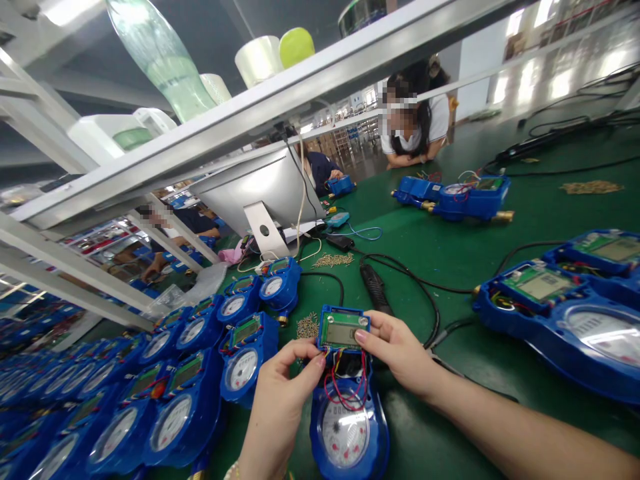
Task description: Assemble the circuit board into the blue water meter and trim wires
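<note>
Left hand: my left hand [280, 393] pinches the left edge of the display module [343, 329] between thumb and fingers; the fingers are curled, not spread.
Right hand: my right hand [395, 350] pinches the right edge of the same module with the thumb and the index finger, and the other fingers are folded behind it.
Display module: it is a small blue frame with a green board and a grey screen. I hold it tilted up, just above the top end of the open meter [347, 427], not seated in it.
Open meter: it lies on the green surface [450, 253] directly in front of me, with its round dial facing up. The red wires [345, 390] run from the module down into its body, so the two parts are already joined by wire.
Done, as I judge: the wiring seems connected, and the module is lined up over its place.
Left, as I judge: the module is not yet pressed into the housing; I see no cover on this meter.
Meters on my left: many blue meters [175, 387] stand in rows, their modules lying in place.
Meters on my right: the large open meters [560, 313] show bare green boards.
Screws: small heaps of screws [307, 325] lie near the module; one more heap is near the black cable [375, 287].
Others: another person [415, 127] leans on the far side of the surface.
</note>
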Available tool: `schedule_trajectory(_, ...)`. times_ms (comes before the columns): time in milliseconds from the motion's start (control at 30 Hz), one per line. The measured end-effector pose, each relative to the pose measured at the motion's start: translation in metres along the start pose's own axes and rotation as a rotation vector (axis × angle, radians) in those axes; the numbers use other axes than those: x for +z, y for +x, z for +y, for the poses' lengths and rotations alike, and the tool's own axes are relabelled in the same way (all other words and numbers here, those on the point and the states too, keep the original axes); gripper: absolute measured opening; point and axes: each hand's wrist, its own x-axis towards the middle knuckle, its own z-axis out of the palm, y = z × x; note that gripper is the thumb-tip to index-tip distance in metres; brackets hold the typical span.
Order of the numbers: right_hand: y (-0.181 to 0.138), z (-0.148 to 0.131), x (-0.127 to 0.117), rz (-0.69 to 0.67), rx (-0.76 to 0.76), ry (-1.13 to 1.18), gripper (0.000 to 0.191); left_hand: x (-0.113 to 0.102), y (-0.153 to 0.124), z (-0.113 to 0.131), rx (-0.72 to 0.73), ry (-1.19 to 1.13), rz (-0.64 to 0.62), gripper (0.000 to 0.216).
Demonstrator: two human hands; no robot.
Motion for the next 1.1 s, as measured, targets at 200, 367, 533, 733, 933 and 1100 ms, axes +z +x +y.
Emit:
schedule_trajectory(200, 0.002, 0.002, -0.002, 0.019, 0.011, 0.017, 0.046, -0.017, 0.006, 0.006, 0.047, 0.269, -0.193, 0.022)
schedule_trajectory(367, 0.002, 0.002, -0.002, 0.032, 0.024, 0.035, 0.046, -0.018, 0.009, 0.001, 0.396, 0.629, -0.101, 0.012)
schedule_trajectory(533, 0.000, 0.002, -0.002, 0.043, 0.034, 0.051, 0.046, -0.007, 0.017, -0.014, 0.493, 0.605, -0.056, 0.013)
schedule_trajectory(733, 0.002, 0.000, -0.003, 0.039, 0.021, 0.060, 0.047, -0.003, 0.020, -0.019, 0.462, 0.516, -0.133, 0.017)
schedule_trajectory(933, 0.003, -0.002, 0.000, 0.048, 0.017, 0.063, 0.042, -0.011, 0.015, -0.022, 0.454, 0.441, -0.207, 0.012)
schedule_trajectory(1100, 0.001, -0.002, -0.002, 0.020, 0.024, 0.045, 0.041, -0.012, 0.023, -0.020, 0.715, 0.654, -0.140, 0.012)
